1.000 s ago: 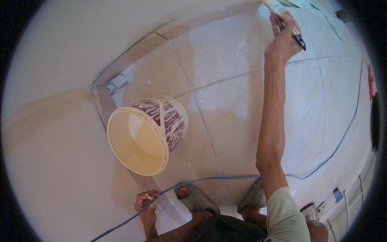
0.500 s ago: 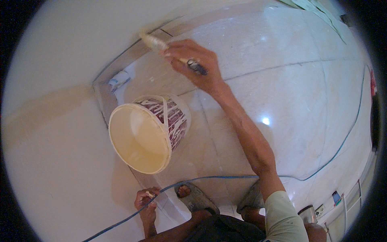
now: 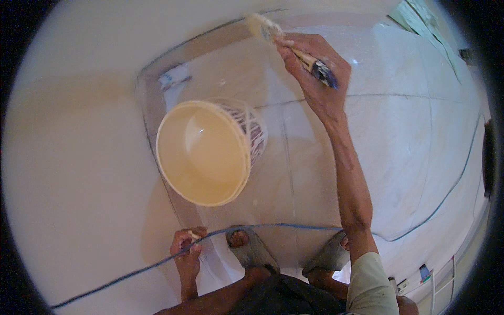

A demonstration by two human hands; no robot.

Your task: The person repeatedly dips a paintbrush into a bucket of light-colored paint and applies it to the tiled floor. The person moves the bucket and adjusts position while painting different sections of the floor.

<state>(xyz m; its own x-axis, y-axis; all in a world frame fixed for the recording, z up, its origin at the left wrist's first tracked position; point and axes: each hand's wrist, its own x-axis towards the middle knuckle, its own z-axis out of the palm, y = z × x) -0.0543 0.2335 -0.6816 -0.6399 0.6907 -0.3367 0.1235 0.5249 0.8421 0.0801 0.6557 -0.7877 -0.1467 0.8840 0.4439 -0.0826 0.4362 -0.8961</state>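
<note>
My right hand (image 3: 317, 63) grips a paintbrush (image 3: 304, 60) with a pale handle and a dark blue end. The brush's cream-coated bristles are at the wall near its dark bottom line, at the top of the view. My left hand (image 3: 187, 245) is low beside the wall, fingers closed on a small pale piece too small to make out. A cream plastic bucket (image 3: 248, 152) with paint-streaked dark red sides stands between the hands, its mouth turned toward me and pale paint inside. A blue cable (image 3: 283, 226) passes across my left hand.
Large pale tiles (image 3: 388, 152) cover the floor. A crumpled white-and-blue item (image 3: 176, 77) lies by the wall corner. A light green cloth (image 3: 420, 26) is at the far right. My sandalled feet (image 3: 252, 249) stand near the cable. A white frame (image 3: 443, 283) shows at the lower right.
My right hand has moved the brush rightward and up along the wall's bottom edge. My view has shifted, so the bucket sits higher and further right. My left hand remains closed.
</note>
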